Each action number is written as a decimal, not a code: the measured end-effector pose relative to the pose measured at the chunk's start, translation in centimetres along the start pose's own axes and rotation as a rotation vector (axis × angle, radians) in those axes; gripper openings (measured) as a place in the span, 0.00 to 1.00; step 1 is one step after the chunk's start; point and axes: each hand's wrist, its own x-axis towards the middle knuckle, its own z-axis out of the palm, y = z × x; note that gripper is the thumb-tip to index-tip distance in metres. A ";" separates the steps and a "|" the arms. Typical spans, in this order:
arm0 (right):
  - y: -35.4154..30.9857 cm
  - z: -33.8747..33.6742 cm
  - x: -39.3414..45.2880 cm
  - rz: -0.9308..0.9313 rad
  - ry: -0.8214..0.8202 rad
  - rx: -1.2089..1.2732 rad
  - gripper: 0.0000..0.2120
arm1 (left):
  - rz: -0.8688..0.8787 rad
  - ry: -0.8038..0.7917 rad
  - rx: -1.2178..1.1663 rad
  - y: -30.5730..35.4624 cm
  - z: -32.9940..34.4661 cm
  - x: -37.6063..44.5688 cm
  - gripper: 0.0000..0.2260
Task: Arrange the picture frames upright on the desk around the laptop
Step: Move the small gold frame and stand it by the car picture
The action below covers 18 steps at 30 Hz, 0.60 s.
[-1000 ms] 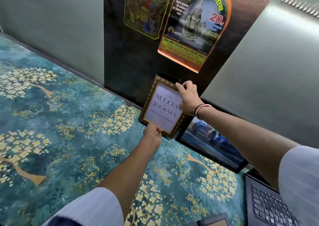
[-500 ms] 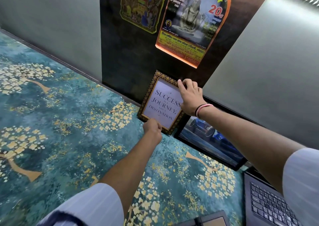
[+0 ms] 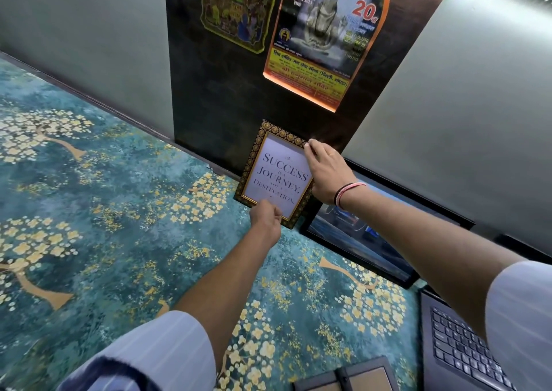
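Head view shows an ornate gold-and-black patterned picture frame (image 3: 274,175) standing upright at the back edge of the desk, propped against the dark wood-look wall panel (image 3: 215,104). Its pale print reads "SUCCESS IS A JOURNEY, NOT A DESTINATION." in dark serif capitals. The left hand (image 3: 266,216) pinches the frame's lower edge, fingers closed on it; the right hand (image 3: 324,172) lies over the frame's upper right corner and side, fingertips curled onto the top edge. The right wrist wears black and pink bands. Just right of the ornate frame, a black-framed picture of a blue car (image 3: 358,238) leans against the wall, partly behind the right forearm. Right of that and nearer the person sits the dark open laptop (image 3: 460,343), keyboard showing. Below the ornate frame, at the picture's bottom edge, a dark frame back (image 3: 346,378) lies flat on the teal desk cover with gold blossom trees (image 3: 119,211). Above the ornate frame hangs an arched orange-bordered poster (image 3: 325,35) with Hindi writing, a seated statue and "20". Compared with a second ago, the right hand has spread further down the frame's right side, and the frame stands slightly straighter.
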 end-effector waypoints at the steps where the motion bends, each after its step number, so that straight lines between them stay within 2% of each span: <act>1: 0.0 0.2 -0.2 0.013 -0.031 -0.011 0.42 | -0.009 -0.022 0.012 0.0 -0.2 0.0 0.15; 5: 0.0 0.8 -1.2 0.087 -0.122 0.029 0.44 | -0.028 -0.093 0.087 -0.3 -0.9 -0.3 0.11; 10: 0.0 1.1 -3.5 0.151 -0.093 0.183 0.43 | -0.004 -0.156 0.161 -1.2 -1.4 -2.8 0.15; 15: 0.1 2.3 -9.7 0.279 -0.057 0.539 0.32 | -0.035 -0.206 0.321 -4.2 -2.1 -7.5 0.13; 16: 0.3 2.5 -11.4 0.305 -0.057 0.599 0.29 | -0.047 -0.218 0.369 -5.0 -2.1 -8.4 0.15; 17: 0.4 2.7 -13.0 0.333 -0.056 0.641 0.26 | -0.038 -0.241 0.396 -5.8 -2.1 -9.2 0.10; 18: 0.8 2.8 -15.1 0.362 -0.059 0.669 0.25 | -0.042 -0.266 0.409 -6.7 -1.8 -10.5 0.10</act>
